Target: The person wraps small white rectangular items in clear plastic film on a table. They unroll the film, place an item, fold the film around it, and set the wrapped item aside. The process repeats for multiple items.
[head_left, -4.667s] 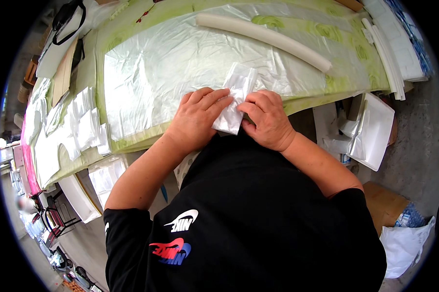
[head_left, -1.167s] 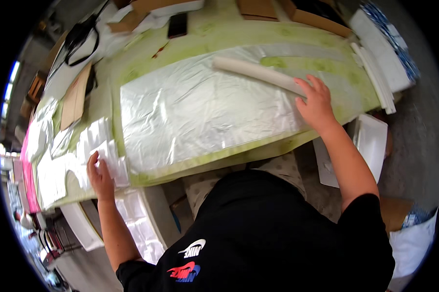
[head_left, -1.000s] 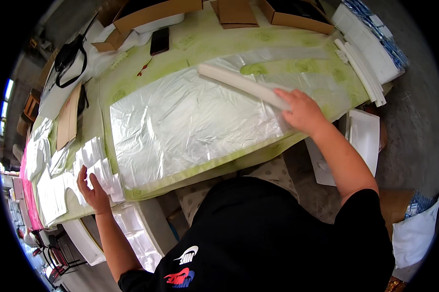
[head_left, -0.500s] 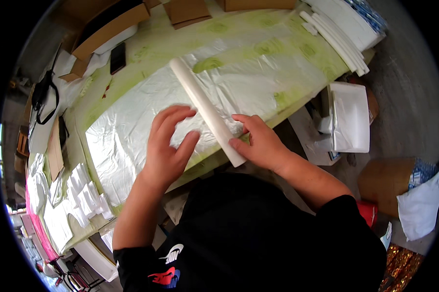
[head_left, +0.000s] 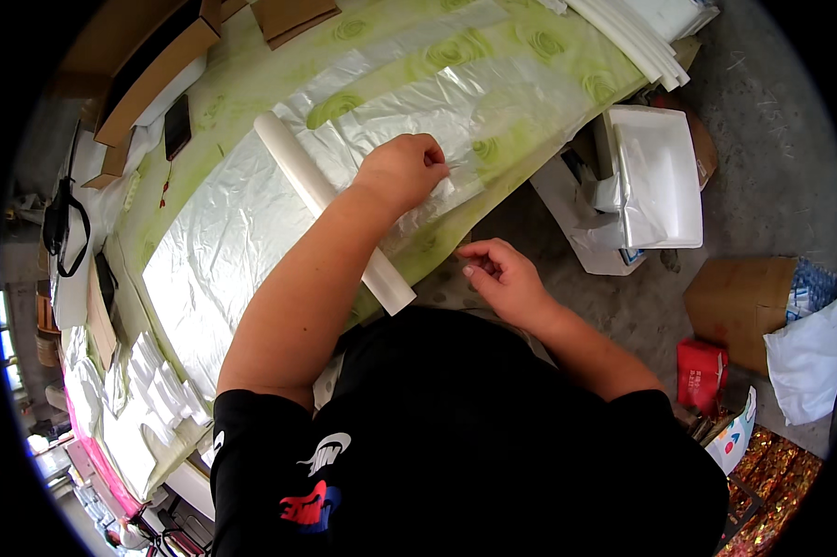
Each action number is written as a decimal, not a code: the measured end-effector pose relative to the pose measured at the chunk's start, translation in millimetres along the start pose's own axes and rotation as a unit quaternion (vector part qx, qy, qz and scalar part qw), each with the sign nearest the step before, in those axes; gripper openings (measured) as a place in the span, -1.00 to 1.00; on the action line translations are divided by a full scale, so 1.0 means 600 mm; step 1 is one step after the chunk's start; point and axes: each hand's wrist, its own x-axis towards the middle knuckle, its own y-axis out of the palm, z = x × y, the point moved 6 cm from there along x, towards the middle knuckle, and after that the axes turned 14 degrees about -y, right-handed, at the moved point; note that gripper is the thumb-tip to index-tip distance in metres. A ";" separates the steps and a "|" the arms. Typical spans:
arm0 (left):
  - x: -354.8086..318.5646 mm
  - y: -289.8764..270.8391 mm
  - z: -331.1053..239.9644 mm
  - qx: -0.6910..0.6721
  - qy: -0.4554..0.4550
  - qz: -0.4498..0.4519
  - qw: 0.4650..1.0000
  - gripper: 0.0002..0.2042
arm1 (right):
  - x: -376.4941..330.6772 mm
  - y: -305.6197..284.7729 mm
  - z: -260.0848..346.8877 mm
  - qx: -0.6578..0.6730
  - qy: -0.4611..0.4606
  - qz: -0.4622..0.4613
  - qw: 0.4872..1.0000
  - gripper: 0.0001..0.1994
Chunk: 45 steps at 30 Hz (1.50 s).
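Note:
A white tube-shaped roll [head_left: 293, 167] lies slantwise on thin clear plastic film [head_left: 216, 246], its near end reaching past the table's front edge. My left forearm crosses over the roll. Beyond it, my left hand [head_left: 398, 173] is closed, its bent fingertips pinching at the film to the right of the roll. My right hand [head_left: 508, 283] hovers off the table's front edge with loosely curled fingers, thumb and forefinger apart, holding nothing.
Cardboard boxes [head_left: 149, 74] and a dark phone [head_left: 178, 127] are at the back left. White strips [head_left: 163, 385] lie at the left. More white tubes [head_left: 623, 42] rest at the far right. A white foam box [head_left: 674, 176] and a brown carton [head_left: 739, 302] stand beside the table.
My left hand has crossed over the roll to the film on its right. My right hand has left the roll's near end and drawn back off the edge. The view has shifted.

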 end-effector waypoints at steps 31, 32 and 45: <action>0.027 -0.083 0.002 -0.500 -0.109 -0.028 0.859 -0.67 | 0.309 -0.025 0.058 -0.508 -0.428 0.010 0.747 -0.23; 0.048 -0.078 0.006 -0.493 -0.107 0.000 0.863 -0.75 | 0.308 -0.021 0.052 -0.528 -0.416 0.059 0.738 -0.27; -0.209 -0.204 0.275 -0.699 -0.045 -0.128 0.702 -0.88 | 0.368 -0.198 -0.047 -0.323 -0.171 -0.232 0.902 -0.43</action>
